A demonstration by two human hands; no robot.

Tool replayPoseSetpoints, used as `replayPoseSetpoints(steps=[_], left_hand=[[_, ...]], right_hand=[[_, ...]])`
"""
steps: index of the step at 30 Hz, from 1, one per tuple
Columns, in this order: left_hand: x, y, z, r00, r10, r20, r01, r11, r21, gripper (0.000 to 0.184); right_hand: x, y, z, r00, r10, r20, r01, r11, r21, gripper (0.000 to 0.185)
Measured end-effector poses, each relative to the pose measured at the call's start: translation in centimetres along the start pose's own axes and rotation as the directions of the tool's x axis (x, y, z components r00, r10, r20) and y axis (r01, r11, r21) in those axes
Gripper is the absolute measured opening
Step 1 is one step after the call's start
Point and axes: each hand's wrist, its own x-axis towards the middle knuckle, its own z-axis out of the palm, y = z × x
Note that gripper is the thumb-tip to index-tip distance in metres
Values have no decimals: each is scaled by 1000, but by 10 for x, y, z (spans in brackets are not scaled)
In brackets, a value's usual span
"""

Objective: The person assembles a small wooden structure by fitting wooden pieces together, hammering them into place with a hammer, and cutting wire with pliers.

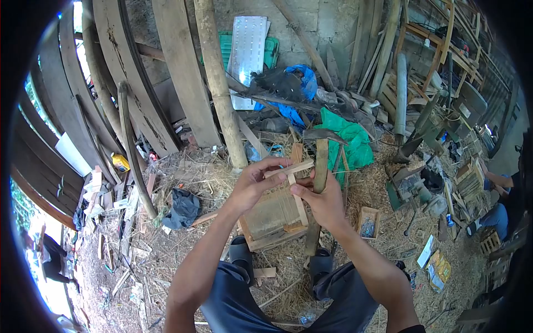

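Note:
My left hand (252,186) is closed in a pinch on a short pale wood strip (298,167), held roughly level. Meeting it near its middle is a second narrow strip (300,208) that runs downward, so the two form a T. My right hand (322,201) wraps round a thick wooden handle (321,161), with its thumb and fingertips close to the second strip. Behind the handle's top shows a dark curved metal head (325,135), like a hammer's; how they join is unclear. Below both hands stands a low wooden block or stool (272,216) between my feet.
A small wooden box of nails or similar bits (368,223) sits to the right. Wood scraps and shavings cover the ground. A pole (216,83) rises ahead, with green plastic sheeting (350,144) beyond. Another person (497,194) sits at the far right.

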Motion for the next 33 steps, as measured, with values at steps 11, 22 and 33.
replayPoseSetpoints(steps=[11, 22, 33], left_hand=[[1, -17, -8, 999, -35, -42, 27, 984, -177, 25], [3, -139, -34, 916, 161, -366, 26, 889, 458, 35], [2, -147, -46, 927, 171, -334, 142, 663, 735, 30]], right_hand=[[4, 20, 10, 999, -37, -26, 38, 999, 21, 40], [16, 81, -24, 954, 295, -48, -282, 836, -471, 36], [13, 61, -16, 728, 678, 102, -684, 729, 40, 23]])
